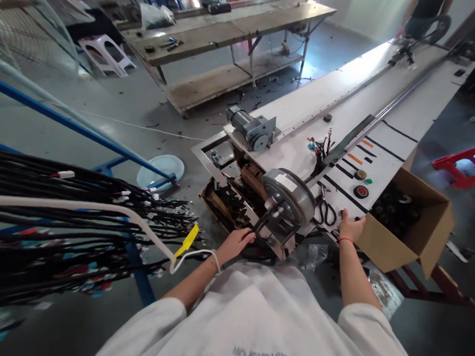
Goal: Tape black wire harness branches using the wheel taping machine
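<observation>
My left hand [239, 242] is closed at the lower end of a black cable [262, 221], just left of a round grey wheel-like reel [287, 195] at the bench's near end. My right hand [351, 228] rests at the near edge of the white bench [291, 159], thumb and fingers apart. Close by it lie black-handled scissors [326, 212], and a roll of black tape [360, 192] with a red core. A bundle of wires [323, 151] lies farther up, beside a long metal rail [401, 94].
A cardboard box [432, 213] of dark parts stands right of my right hand. On the left hang many black cables [75, 231] with a yellow tag [187, 240]. A motor [249, 127] sits at the bench corner. Another person [425, 15] stands at the far end.
</observation>
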`<state>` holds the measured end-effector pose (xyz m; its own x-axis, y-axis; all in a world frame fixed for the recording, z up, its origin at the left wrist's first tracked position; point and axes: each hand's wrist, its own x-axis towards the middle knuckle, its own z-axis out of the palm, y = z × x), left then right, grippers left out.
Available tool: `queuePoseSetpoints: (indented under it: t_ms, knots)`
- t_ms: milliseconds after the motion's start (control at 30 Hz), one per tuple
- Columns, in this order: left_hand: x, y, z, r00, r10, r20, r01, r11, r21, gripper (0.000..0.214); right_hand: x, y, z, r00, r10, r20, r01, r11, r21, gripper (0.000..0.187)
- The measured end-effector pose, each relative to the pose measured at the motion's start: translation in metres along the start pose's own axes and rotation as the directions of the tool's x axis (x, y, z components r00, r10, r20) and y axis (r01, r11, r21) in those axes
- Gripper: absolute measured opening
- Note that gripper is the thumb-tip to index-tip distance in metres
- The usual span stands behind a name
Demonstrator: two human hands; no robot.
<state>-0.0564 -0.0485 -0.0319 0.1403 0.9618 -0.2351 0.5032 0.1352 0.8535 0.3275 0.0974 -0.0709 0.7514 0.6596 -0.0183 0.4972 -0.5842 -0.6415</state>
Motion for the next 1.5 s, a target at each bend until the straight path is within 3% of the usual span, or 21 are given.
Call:
queuePoseSetpoints:
  t_ms: [233, 433, 600, 900, 967, 1033, 1100, 1133, 1300, 1500]
  knots:
    - [0.027, 0.008, 0.014, 1.000, 0.016, -0.016, -0.017, 0.994, -0.106, 0.041, 0.000, -0.001, -0.003, 1.000, 0.011, 0.026, -0.011, 1.000, -0.007, 0.087]
    - [0.048, 0.010, 0.025, 0.996, -0.060, -0.066, 0.042, 0.967, -0.250, 0.046, 0.002, 0.003, 0.001, 1.000, 0.001, 0.004, -0.001, 1.000, 0.001, 0.088]
    - [0.051, 0.011, 0.027, 0.999, -0.031, -0.016, 0.026, 0.966, -0.258, 0.048, 0.000, 0.000, 0.000, 1.000, 0.004, 0.010, -0.004, 1.000, 0.002, 0.082]
    - [0.052, 0.012, 0.019, 0.995, -0.048, -0.084, 0.027, 0.970, -0.242, 0.045, 0.000, -0.001, -0.002, 0.999, -0.018, 0.034, 0.018, 1.000, -0.002, 0.090]
    - [0.050, 0.010, 0.017, 0.998, -0.051, -0.030, 0.042, 0.966, -0.256, 0.043, -0.001, -0.001, -0.002, 0.999, -0.020, 0.031, 0.020, 1.000, 0.003, 0.086]
    - [0.045, 0.001, 0.016, 0.991, -0.040, 0.130, 0.070, 0.969, -0.236, 0.039, -0.002, -0.003, -0.003, 1.000, -0.019, 0.018, 0.019, 1.000, 0.008, 0.082]
    - [0.036, -0.014, 0.016, 0.950, -0.032, 0.310, 0.085, 0.983, -0.161, 0.035, -0.003, -0.005, -0.003, 1.000, -0.017, 0.015, 0.017, 1.000, 0.004, 0.082]
    - [0.030, -0.022, 0.015, 0.937, -0.039, 0.348, 0.082, 0.991, -0.109, 0.034, -0.004, -0.005, -0.003, 1.000, -0.016, 0.016, 0.016, 1.000, -0.002, 0.085]
    - [-0.007, -0.054, 0.000, 0.978, -0.086, 0.191, 0.075, 0.995, 0.065, 0.037, -0.005, -0.006, -0.005, 1.000, -0.001, 0.026, 0.002, 1.000, -0.019, 0.091]
    - [-0.029, -0.045, -0.014, 0.990, -0.139, 0.023, 0.140, 0.989, -0.057, 0.047, -0.002, -0.004, -0.003, 1.000, -0.007, 0.014, 0.008, 1.000, -0.019, 0.090]
